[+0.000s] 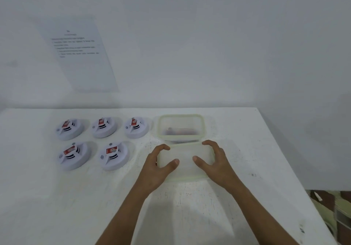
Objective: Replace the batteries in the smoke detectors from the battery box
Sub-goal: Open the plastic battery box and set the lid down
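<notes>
My left hand (158,165) and right hand (212,161) gripped the lid (187,161); the battery box (180,127) sat at twelve o'clock.

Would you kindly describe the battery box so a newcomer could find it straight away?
On the white table, look right of the five round white smoke detectors. The clear rectangular plastic battery box stands at the back, open, dark and red items inside. Its flat translucent lid lies just in front, gripped by both hands.
</notes>
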Tool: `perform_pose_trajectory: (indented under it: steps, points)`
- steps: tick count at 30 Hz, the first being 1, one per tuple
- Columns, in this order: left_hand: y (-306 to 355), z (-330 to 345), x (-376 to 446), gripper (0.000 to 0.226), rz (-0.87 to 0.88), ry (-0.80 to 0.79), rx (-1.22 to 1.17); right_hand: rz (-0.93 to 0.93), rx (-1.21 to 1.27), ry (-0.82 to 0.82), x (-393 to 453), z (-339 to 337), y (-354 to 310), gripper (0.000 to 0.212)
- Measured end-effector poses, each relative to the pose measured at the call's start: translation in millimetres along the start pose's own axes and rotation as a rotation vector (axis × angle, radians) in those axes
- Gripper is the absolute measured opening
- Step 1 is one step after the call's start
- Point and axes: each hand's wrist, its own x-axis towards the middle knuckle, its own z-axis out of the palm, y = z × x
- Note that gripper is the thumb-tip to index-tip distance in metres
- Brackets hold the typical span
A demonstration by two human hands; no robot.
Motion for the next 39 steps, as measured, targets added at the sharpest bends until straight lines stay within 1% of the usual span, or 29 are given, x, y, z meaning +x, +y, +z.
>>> perform_pose_trajectory:
  steps: [2, 6, 9, 11, 13, 16, 17, 19, 21, 23, 25, 27, 28, 30, 32, 34, 37, 39]
  points:
    - [2.8, 0.5, -1.2, 0.034, 0.012, -0.009, -0.051, -0.008, 0.030, -0.028, 3.3, -1.8, 1.5, 0.049]
    - [5.1, -1.1, 0.4, 0.033, 0.051, 0.011, -0.103, -0.011, 0.118, -0.014, 2.9, -2.8, 2.4, 0.048]
    - [8.0, -3.5, 0.0, 0.033, 0.055, -0.007, -0.098, -0.030, 0.113, 0.043, 1.3, -2.2, 1.1, 0.047]
    - [9.5, -5.7, 0.7, 0.035, 0.056, -0.023, -0.041, -0.033, 0.116, 0.096, 0.6, -1.8, 0.0, 0.047]
    - [10.2, -7.0, 0.3, 0.047, 0.030, -0.053, 0.047, -0.034, 0.107, 0.130, -1.5, 0.0, 1.5, 0.047]
    - [7.5, -4.4, -5.2, 0.078, -0.021, -0.125, 0.194, -0.008, 0.064, 0.166, -6.2, 5.8, 0.3, 0.049]
    - [6.4, -3.6, -7.1, 0.085, -0.029, -0.136, 0.229, 0.006, 0.059, 0.170, -8.0, 7.7, 0.1, 0.050]
    - [4.1, -5.0, -8.7, 0.090, -0.036, -0.153, 0.261, -0.027, 0.009, 0.165, -10.6, 10.8, 1.0, 0.051]
    - [1.1, -10.1, -7.1, 0.089, -0.033, -0.169, 0.293, -0.072, -0.076, 0.134, -13.1, 11.1, 2.6, 0.050]
    - [-1.3, -15.5, -4.4, 0.081, -0.018, -0.169, 0.329, -0.046, -0.125, 0.102, -17.3, 4.9, -0.4, 0.054]
    - [-0.8, -19.2, -3.2, 0.067, 0.018, -0.082, 0.319, 0.014, -0.137, 0.025, -22.3, -5.9, -5.3, 0.063]
    - [2.4, -19.3, -6.4, 0.057, 0.047, 0.052, 0.339, 0.047, -0.128, -0.127, -28.5, -13.4, -12.3, 0.072]
    - [4.5, -17.8, -10.7, 0.053, 0.043, 0.093, 0.364, 0.043, -0.130, -0.201, -32.1, -12.8, -15.7, 0.074]
    - [6.2, -10.1, -21.1, 0.052, 0.015, 0.104, 0.353, 0.011, -0.140, -0.253, -36.2, -4.2, -16.9, 0.077]
    - [5.2, 1.8, -32.9, 0.060, -0.016, 0.065, 0.236, 0.004, -0.140, -0.221, -40.0, 8.8, -15.8, 0.080]
    - [3.8, 9.0, -38.0, 0.067, -0.016, 0.052, 0.124, 0.024, -0.096, -0.199, -42.6, 17.9, -16.0, 0.074]
    - [-1.0, 8.4, -33.9, 0.064, -0.028, 0.064, 0.079, 0.068, 0.028, -0.194, -38.9, 21.5, -16.4, 0.057]
    - [-4.0, 7.3, -30.6, 0.061, -0.033, 0.044, 0.046, 0.070, 0.079, -0.164, -33.4, 23.0, -17.7, 0.047]
